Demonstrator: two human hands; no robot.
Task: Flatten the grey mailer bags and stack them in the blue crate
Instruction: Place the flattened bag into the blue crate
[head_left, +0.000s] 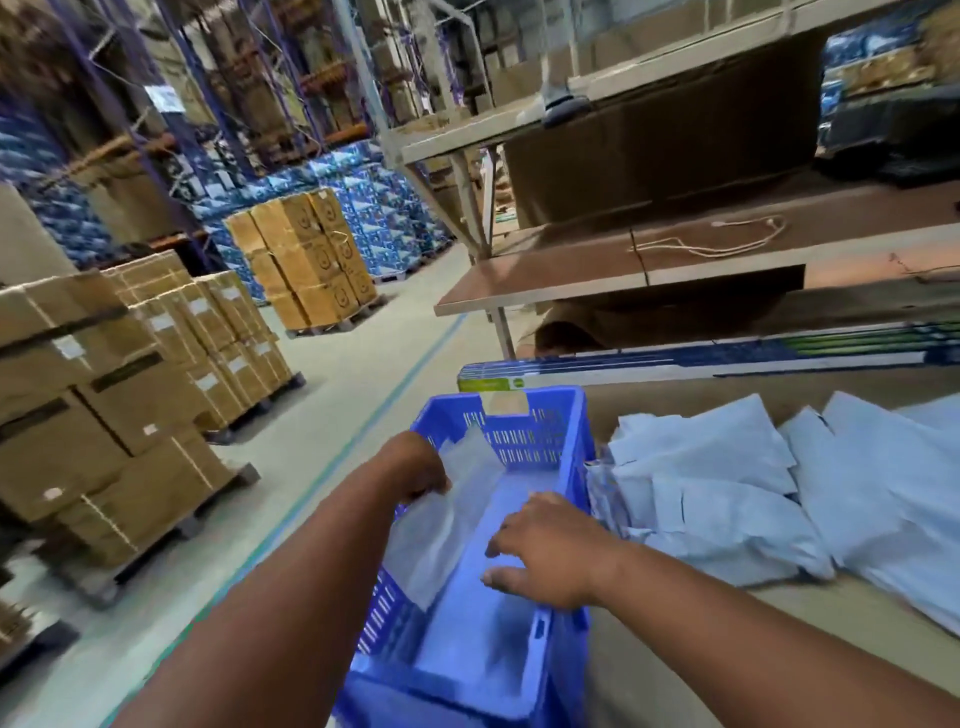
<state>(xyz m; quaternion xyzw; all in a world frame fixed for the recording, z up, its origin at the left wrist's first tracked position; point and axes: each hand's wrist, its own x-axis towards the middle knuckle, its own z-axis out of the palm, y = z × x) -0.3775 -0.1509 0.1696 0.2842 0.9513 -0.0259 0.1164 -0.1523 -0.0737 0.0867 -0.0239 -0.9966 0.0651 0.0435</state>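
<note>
The blue crate (524, 431) stands at the left end of the work table, below me. A grey mailer bag (441, 525) leans tilted against the crate's left wall, and my left hand (415, 467) grips its upper edge. Flat grey mailers (478, 639) lie on the crate's floor. My right hand (545, 551) hovers over the crate's right rim with fingers spread and relaxed, holding nothing. A loose pile of grey mailer bags (727, 499) lies on the table right of the crate.
A long flat blue-and-white box (727, 358) lies behind the crate. Brown shelves (623, 270) rise beyond the table, with a cord on one. Pallets of cardboard boxes (130, 389) stand on the left across a floor aisle (337, 395).
</note>
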